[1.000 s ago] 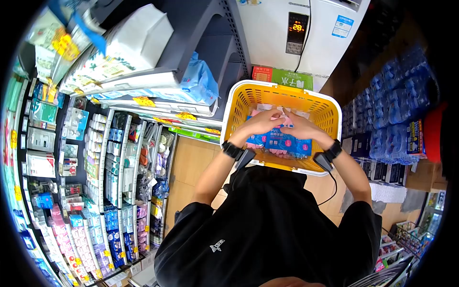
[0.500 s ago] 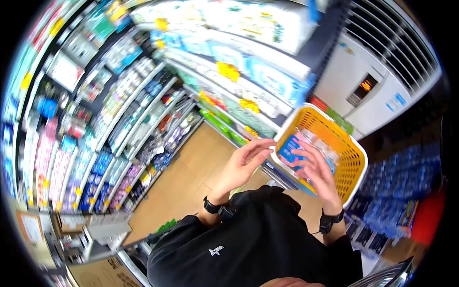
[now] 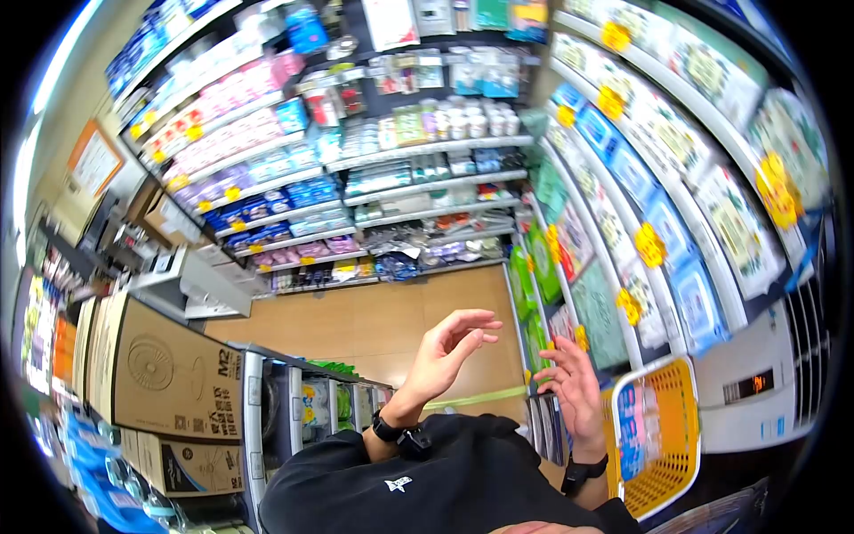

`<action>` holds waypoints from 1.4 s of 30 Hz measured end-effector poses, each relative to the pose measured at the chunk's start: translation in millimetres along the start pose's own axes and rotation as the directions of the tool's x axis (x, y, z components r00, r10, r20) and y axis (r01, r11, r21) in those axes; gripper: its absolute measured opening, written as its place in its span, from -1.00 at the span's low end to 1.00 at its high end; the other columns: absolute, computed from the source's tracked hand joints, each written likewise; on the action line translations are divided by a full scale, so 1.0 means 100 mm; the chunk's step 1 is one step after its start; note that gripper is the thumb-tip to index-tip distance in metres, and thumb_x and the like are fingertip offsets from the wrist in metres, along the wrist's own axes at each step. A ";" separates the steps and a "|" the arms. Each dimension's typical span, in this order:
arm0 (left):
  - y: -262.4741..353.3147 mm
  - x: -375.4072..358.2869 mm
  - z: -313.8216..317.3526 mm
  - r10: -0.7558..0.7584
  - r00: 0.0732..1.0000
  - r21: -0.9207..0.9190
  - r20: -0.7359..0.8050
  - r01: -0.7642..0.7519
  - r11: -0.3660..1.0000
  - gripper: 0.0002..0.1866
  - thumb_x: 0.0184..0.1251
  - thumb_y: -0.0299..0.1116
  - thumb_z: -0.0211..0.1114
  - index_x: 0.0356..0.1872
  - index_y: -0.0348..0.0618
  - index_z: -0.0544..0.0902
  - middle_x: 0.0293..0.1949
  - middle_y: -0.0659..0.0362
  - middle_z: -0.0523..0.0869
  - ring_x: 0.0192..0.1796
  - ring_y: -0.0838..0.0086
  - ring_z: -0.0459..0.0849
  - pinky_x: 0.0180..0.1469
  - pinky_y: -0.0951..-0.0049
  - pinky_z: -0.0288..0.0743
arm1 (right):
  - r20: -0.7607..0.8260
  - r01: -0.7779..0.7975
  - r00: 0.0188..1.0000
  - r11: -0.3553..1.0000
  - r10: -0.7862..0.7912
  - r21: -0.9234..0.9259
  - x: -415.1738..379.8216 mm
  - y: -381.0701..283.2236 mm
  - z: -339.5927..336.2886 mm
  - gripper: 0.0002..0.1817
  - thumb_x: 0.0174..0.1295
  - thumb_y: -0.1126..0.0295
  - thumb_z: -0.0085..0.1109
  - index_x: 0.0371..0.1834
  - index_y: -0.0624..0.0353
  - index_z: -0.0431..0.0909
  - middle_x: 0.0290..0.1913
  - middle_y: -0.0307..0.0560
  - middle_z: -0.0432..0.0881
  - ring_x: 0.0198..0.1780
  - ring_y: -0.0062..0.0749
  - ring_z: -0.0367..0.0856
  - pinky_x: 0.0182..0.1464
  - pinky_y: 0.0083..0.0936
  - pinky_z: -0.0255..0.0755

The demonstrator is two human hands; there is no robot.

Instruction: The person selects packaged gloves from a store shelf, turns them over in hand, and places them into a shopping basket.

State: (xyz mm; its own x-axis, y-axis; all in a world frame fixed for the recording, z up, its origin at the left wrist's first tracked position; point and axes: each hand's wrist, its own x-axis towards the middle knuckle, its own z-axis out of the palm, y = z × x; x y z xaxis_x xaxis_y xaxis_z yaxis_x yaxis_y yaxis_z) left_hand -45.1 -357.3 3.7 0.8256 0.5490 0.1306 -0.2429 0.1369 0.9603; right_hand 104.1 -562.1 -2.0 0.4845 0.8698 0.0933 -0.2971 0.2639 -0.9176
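Note:
My left hand (image 3: 449, 350) is raised over the tan floor, thumb apart from the curved fingers, with nothing in it. To its right is my right hand (image 3: 572, 384), fingers spread and empty, close to the left rim of a yellow basket (image 3: 673, 445) with a white edge. Inside that basket lie blue-and-pink packs (image 3: 633, 427); what kind they are I cannot make out. Both wrists wear black bands.
Shelves of packaged goods (image 3: 427, 173) run across the back, and shelves of white and blue packs (image 3: 663, 222) line the right. A white appliance with a grille (image 3: 747, 383) stands behind the basket. Brown cartons (image 3: 173, 374) are stacked at left.
The view has swung left, bringing the back shelves and the cartons into sight. My right hand, previously over the basket, is now left of it. My left hand stays empty.

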 end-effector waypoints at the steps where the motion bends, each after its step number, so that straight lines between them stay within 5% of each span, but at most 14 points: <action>1: 0.03 -0.06 -0.12 -0.005 0.999 0.006 -0.045 0.005 1.000 -0.67 0.55 -0.39 0.15 0.24 -0.27 0.52 0.11 0.02 0.71 0.07 0.39 0.72 0.12 0.43 0.50 | 0.033 -0.004 0.999 1.000 0.004 0.005 0.08 0.05 0.08 -0.20 0.35 0.19 0.19 0.54 0.31 0.07 0.31 0.21 0.42 0.09 -0.23 0.60 0.08 -0.42 0.50; 9: 0.16 -0.41 -0.86 0.012 0.967 0.025 -0.254 -0.006 1.000 -0.68 0.55 -0.39 0.15 0.21 -0.29 0.53 0.12 0.00 0.70 0.06 0.39 0.72 0.11 0.42 0.53 | 0.212 -0.086 0.974 0.995 0.075 0.045 0.59 0.34 0.69 -0.23 0.33 0.26 0.15 0.55 0.27 0.07 0.30 0.22 0.43 0.07 -0.23 0.61 0.07 -0.43 0.52; 21: 0.20 -0.41 -1.24 -0.013 0.937 -0.035 -0.348 0.001 0.999 -0.68 0.54 -0.37 0.14 0.20 -0.26 0.55 0.13 0.02 0.71 0.07 0.39 0.73 0.11 0.44 0.50 | 0.324 -0.175 0.937 0.978 0.131 0.113 1.16 0.58 0.87 -0.11 0.28 0.15 0.26 0.56 0.28 0.01 0.24 0.26 0.45 0.06 -0.15 0.62 0.06 -0.36 0.53; 42: 0.24 1.47 -1.96 0.166 0.814 0.118 -0.557 -0.121 0.986 -0.68 0.52 -0.37 0.17 0.19 -0.28 0.55 0.10 -0.01 0.71 0.05 0.36 0.74 0.09 0.46 0.51 | 0.509 -0.159 0.860 0.971 0.048 0.178 3.76 0.70 0.53 -0.10 0.25 0.18 0.29 0.55 0.29 0.02 0.21 0.24 0.49 0.04 -0.19 0.62 0.04 -0.38 0.53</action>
State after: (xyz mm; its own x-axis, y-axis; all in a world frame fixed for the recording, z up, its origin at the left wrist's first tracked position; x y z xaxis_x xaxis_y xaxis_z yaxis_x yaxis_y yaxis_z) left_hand -29.7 -112.1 -2.3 0.3475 0.9288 0.1286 -0.2790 -0.0285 0.9599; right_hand 221.8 -194.9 -10.8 -0.0162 0.9724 0.2329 -0.5124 0.1919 -0.8370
